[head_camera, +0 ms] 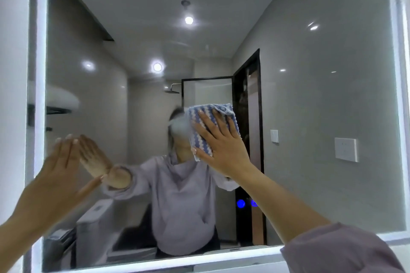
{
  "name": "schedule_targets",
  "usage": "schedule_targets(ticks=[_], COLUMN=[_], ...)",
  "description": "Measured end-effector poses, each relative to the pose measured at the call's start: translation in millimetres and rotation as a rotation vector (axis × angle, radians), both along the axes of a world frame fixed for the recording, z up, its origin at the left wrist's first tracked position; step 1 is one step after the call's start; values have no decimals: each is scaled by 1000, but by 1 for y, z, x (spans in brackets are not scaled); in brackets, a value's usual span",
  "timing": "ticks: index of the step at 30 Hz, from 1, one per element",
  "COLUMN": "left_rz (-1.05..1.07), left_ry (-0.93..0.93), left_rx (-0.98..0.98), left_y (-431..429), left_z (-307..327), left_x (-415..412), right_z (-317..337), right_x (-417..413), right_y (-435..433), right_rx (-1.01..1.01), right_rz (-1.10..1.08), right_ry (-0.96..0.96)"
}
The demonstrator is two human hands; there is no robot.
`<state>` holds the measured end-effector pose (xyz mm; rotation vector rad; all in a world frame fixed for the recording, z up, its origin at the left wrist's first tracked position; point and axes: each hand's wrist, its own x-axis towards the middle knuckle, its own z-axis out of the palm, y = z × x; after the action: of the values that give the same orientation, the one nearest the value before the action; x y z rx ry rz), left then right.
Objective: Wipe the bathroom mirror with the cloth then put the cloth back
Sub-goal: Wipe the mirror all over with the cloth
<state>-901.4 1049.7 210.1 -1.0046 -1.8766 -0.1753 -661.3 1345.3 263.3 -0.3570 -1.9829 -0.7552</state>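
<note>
A large wall mirror [321, 95] with a lit white border fills the head view. My right hand [221, 144] lies flat against the glass near its middle, fingers spread, pressing a blue-and-white striped cloth [213, 117] onto the mirror. The cloth shows above and left of the fingers. My left hand [60, 168] is open, its fingertips touching the glass at the mirror's left side, holding nothing. The reflection shows a person in a lilac top and both hands mirrored.
The lit mirror frame [41, 95] runs along the left, top, right and bottom edges. A wall switch plate [346, 149], a dark doorway and a shower screen appear only as reflections. A white wall lies left of the frame.
</note>
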Motion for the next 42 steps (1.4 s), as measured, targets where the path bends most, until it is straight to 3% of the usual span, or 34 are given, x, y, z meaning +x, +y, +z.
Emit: schedule_targets(ticks=[3, 10, 16, 28, 38, 42], left_rz=[61, 11, -10, -88, -168, -172], left_ry=[-161, -229, -193, -106, -141, -136], left_rx=[11, 98, 91, 132, 195, 207], left_y=[11, 45, 69, 146, 164, 163], left_z=[5, 8, 24, 46, 41, 40], left_x=[54, 126, 131, 136, 127, 128], right_z=[0, 3, 25, 85, 150, 172], right_x=[4, 4, 19, 28, 47, 60], right_y=[5, 10, 25, 41, 62, 76], right_rx=[-3, 3, 139, 141, 84, -85], right_rz=[30, 96, 132, 54, -39, -46], right_ry=[-32, -64, -126, -68, 46, 175])
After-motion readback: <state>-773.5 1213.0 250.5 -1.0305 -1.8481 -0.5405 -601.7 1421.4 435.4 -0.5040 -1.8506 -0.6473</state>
